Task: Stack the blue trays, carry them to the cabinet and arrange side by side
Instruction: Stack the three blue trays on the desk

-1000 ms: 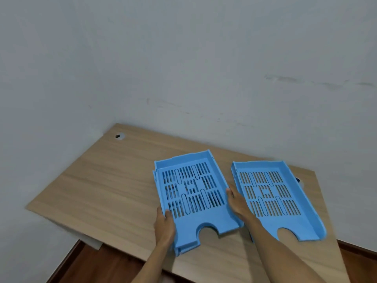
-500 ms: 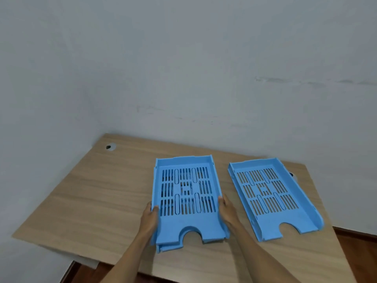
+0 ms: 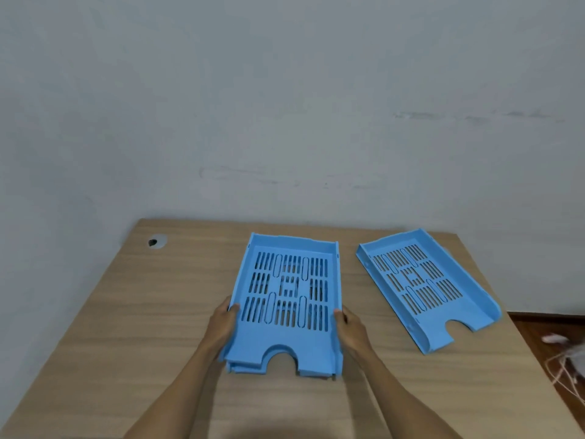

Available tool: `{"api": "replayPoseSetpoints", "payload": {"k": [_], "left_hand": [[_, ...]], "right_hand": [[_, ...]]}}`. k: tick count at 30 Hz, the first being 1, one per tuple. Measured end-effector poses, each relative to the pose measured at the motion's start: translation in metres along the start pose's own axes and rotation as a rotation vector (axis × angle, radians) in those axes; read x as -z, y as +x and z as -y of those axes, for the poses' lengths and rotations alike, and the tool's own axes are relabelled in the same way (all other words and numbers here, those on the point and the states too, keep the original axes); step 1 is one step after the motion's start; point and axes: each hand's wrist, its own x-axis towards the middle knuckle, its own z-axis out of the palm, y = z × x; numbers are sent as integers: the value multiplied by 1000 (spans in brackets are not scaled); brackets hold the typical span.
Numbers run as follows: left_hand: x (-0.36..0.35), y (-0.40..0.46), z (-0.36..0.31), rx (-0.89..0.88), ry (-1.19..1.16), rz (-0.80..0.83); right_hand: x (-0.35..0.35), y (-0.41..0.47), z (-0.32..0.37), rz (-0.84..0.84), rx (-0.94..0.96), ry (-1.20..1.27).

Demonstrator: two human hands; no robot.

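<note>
A stack of blue slotted trays [image 3: 286,343] lies in the middle of the wooden desk [image 3: 142,312], one nested on another, with the lower edges showing at the front. My left hand [image 3: 223,324] grips the stack's left side and my right hand [image 3: 349,327] grips its right side. A single blue tray [image 3: 443,331] lies flat to the right, angled, apart from the stack and from both hands.
The desk stands in a corner against grey walls. A cable hole [image 3: 156,241] sits near its back left. Dark wooden floor [image 3: 544,327] with white cords [image 3: 566,365] shows past the desk's right edge.
The held stack has turned from angled to square with me and shifted a little left. Both hands stayed on its sides. The single tray has not moved on the desk.
</note>
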Motion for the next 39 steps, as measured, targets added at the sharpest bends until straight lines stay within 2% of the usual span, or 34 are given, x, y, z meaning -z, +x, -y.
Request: {"api": "replayPoseSetpoints", "payload": {"k": [4,7,15,21,27,34,39], "left_hand": [[4,-15,-2,-56,42,-56],[11,-14,5,-62,80,-65],[-4,-19,0,-93,81,-82],[-10,-21,-5,-90,51,-77],[-16,-9,-11,-80,1,-76],[-14,-8,-9,-62,14,-70],[0,-9,-29,-72,79,-87]], "right_hand": [[-8,5,5,-36,43,-24],[-21,10,-4,-29,30,-42],[-28,23,-22,-158,-39,-8],[-24,36,-21,-114,-59,29],[-13,41,-6,-47,-91,198],[-14,37,-4,-20,-125,190],[4,32,14,-71,-34,127]]}}
